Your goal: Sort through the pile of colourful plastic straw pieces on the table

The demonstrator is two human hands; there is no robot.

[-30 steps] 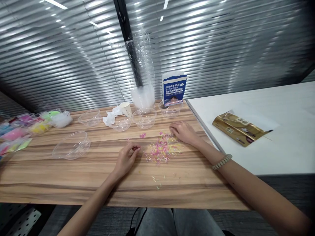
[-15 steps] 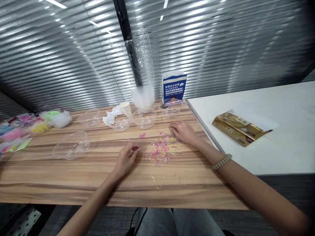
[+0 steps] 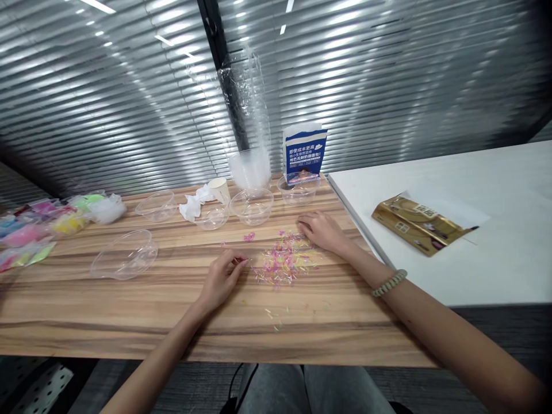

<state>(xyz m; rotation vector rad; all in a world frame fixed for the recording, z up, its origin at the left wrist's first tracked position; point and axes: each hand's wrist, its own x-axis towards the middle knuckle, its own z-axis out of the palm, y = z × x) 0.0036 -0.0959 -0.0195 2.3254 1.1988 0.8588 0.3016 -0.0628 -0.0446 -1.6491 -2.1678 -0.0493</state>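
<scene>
Pink and yellow slivers lie in a loose, shallow heap [image 3: 282, 261] on the wood-grain worktop [image 3: 215, 339], between the person's two hands, an arrangement that seems to leave single pieces within reach of either side. The left hand [image 3: 221, 279] rests just beside the heap's left edge, thumb and index finger close together, as suits small pieces; whether this grip has hold of anything cannot be told. The right hand [image 3: 322, 230] lies at the upper right edge, fingers curled downward; how far its grip is open, and any contents, are hidden. A small pink cluster [image 3: 249, 237] sits apart, beyond the left hand, its separation possibly deliberate. Clear bowls [image 3: 252, 214] stand farther back, probably so that the hands have room.
</scene>
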